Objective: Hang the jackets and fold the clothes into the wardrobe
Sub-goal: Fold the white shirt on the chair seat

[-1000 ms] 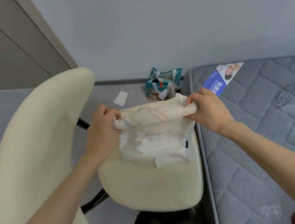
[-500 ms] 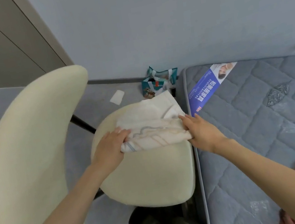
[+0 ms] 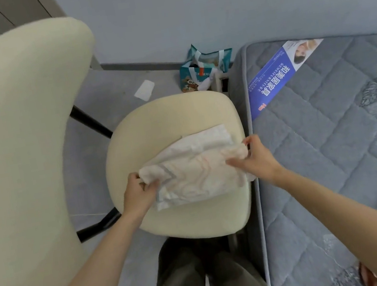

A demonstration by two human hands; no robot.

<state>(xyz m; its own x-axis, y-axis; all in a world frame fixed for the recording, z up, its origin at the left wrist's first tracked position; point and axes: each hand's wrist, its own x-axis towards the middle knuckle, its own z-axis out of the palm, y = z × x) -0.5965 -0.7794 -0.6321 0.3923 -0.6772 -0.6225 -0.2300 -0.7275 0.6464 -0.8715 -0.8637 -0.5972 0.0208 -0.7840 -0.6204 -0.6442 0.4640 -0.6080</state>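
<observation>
My left hand [image 3: 138,195] curls its fingers round the left end of the folded garment [image 3: 196,166], my right hand [image 3: 259,158] pinches its right end, and it lies on the chair seat [image 3: 168,121] beside the mattress [image 3: 331,132].

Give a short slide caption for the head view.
Left hand and right hand grip a pale garment on a cream chair.
</observation>
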